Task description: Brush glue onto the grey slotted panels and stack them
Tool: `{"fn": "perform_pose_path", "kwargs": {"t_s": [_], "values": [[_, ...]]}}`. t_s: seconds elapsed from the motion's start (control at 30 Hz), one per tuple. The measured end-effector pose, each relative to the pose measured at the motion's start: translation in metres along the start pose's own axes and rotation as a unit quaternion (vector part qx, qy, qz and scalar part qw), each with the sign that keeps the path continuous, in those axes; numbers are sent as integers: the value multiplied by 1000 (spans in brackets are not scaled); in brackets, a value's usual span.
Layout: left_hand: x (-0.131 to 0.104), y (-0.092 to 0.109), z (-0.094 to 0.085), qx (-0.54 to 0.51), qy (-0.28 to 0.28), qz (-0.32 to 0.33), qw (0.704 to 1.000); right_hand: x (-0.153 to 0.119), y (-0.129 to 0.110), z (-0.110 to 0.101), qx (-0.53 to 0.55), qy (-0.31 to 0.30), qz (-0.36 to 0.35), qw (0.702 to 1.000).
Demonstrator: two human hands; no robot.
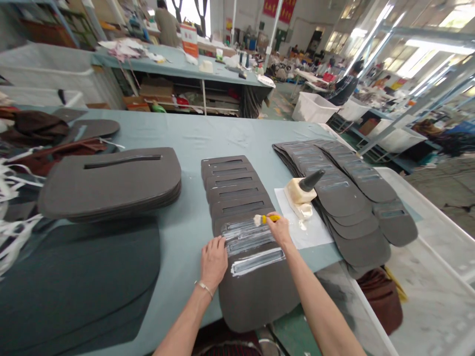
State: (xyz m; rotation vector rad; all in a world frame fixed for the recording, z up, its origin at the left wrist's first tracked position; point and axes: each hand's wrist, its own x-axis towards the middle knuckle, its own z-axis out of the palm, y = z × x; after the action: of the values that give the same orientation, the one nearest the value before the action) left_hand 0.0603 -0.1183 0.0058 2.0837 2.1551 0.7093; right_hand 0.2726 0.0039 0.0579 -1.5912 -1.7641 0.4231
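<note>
A fanned row of dark grey slotted panels [256,291] lies before me on the blue-green table. My right hand [278,228] is closed on a yellow-handled brush [264,219], its pale bristles over one of the panels. White glue surrounds the slot of the nearest panel and streaks the ones behind it. At the row's left edge, my left hand [214,262] rests with its fingers pressed together; anything under the fingertips is hidden. Right of the row, a cream glue container [299,194] with a dark nozzle stands on a white sheet [315,232].
A thick stack of slotted panels [111,185] is at the left, above dark green sheets [81,282]. More fanned panels [341,198] cover the right side. White bins [426,277] adjoin the table's right edge. People sit and stand farther back.
</note>
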Motion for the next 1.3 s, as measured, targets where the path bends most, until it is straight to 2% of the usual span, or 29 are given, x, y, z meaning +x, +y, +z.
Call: {"fn": "perform_pose_path", "kwargs": {"t_s": [0.1, 0.2, 0.27, 0.33, 0.43, 0.5, 0.53, 0.63, 0.8, 0.9, 1.0, 1.07, 1.13, 1.2, 1.3], "values": [[-1, 3, 0, -7, 0, -4, 1000, 15, 20, -25, -63, 33, -7, 997], [0, 1, 2, -36, 4, -12, 999, 18, 12, -37, -70, 28, -15, 997], [2, -6, 2, -90, 6, -22, 996, 21, 10, -56, -56, 49, 29, 997], [4, -17, 0, -163, 16, -42, 986, 26, 19, -87, -55, 106, 90, 989], [0, -36, -11, -238, 18, -110, 965, 33, 48, -141, -85, 227, 166, 956], [-10, -42, -20, -250, -30, -170, 953, 37, 68, -164, -91, 276, 199, 936], [-17, -41, -23, -254, -63, -192, 946, 39, 76, -168, -86, 283, 206, 933], [-43, -27, -26, -281, -147, -193, 929, 46, 92, -160, -64, 270, 211, 937], [-76, 3, -9, -309, -183, -160, 920, 48, 104, -135, -24, 241, 227, 943], [-79, 6, -3, -328, -150, -169, 917, 38, 108, -140, -2, 247, 228, 942], [-72, 3, -4, -320, -61, -143, 935, 22, 107, -149, -2, 242, 221, 945], [-64, 0, -7, -282, -13, -116, 952, 11, 100, -149, -18, 231, 217, 948], [-54, 0, -10, -230, 14, -101, 968, 0, 84, -138, -21, 210, 201, 957], [-43, 1, -12, -176, 22, -95, 979, -10, 60, -116, 7, 159, 165, 973], [-26, 5, -12, -110, 22, -87, 990, -25, 14, -67, 76, 52, 85, 992]]}}
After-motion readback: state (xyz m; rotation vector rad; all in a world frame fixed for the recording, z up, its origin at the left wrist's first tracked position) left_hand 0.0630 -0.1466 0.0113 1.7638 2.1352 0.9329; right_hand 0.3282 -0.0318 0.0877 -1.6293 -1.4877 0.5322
